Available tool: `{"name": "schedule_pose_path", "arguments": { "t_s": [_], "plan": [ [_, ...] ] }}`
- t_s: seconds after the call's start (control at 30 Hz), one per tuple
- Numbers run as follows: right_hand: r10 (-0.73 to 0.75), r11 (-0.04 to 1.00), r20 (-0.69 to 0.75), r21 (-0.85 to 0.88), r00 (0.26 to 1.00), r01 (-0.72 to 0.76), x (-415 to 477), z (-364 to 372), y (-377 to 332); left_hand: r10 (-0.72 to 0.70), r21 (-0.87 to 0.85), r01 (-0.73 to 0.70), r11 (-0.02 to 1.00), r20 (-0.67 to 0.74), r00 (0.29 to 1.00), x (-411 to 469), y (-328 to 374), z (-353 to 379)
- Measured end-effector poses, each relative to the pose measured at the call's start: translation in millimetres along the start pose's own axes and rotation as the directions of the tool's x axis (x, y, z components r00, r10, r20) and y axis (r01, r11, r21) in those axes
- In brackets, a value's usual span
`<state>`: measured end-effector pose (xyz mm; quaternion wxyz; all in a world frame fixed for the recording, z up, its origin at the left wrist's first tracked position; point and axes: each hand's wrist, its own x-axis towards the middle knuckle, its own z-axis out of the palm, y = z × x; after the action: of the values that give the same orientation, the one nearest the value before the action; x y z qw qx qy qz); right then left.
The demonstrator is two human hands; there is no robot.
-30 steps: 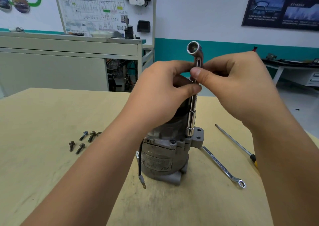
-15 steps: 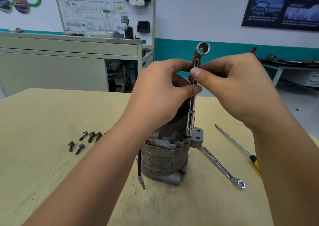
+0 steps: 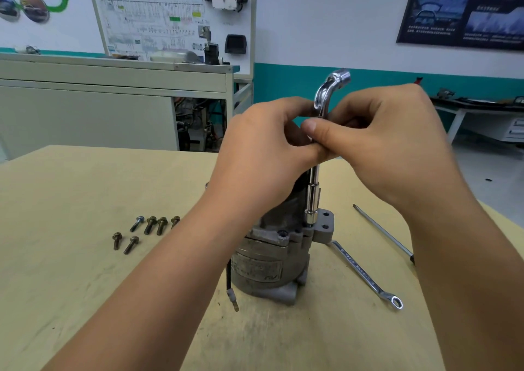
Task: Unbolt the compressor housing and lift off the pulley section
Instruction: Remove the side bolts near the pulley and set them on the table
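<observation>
The grey metal compressor (image 3: 263, 257) stands upright on the beige table (image 3: 85, 285), seemingly heavy and rigid, best gripped around its body, while the left hand (image 3: 263, 143) and right hand (image 3: 377, 143) pinch the chrome L-shaped socket wrench (image 3: 313, 197) at its 3 o'clock.

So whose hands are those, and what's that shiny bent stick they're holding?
Those are a person's own hands. The camera sits on their head and looks down, so you see what they see. The left hand and right hand both pinch a bent wrench, a tool for turning bolts. It stands upright with its bottom end on the compressor, a grey metal machine part standing on the table. To the left lie six loose bolts. To the right lie a flat spanner and a screwdriver.
</observation>
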<state>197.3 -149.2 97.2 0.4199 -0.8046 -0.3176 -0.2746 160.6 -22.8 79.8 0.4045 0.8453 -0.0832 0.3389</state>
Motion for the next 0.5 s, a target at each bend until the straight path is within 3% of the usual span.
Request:
{"name": "schedule_pose_path", "arguments": {
  "t_s": [0.2,0.5],
  "plan": [
    [-0.033,0.998,0.046,-0.053,0.998,0.036,0.0,-2.3,1.1,-0.014,-0.062,0.020,0.998,0.089,0.996,1.1,0.3,-6.5],
    [-0.022,0.995,0.148,-0.091,0.989,0.036,0.1,-5.1,0.1,-0.030,-0.079,0.035,0.996,0.060,0.998,0.6,0.1,-5.1]
  ]
}}
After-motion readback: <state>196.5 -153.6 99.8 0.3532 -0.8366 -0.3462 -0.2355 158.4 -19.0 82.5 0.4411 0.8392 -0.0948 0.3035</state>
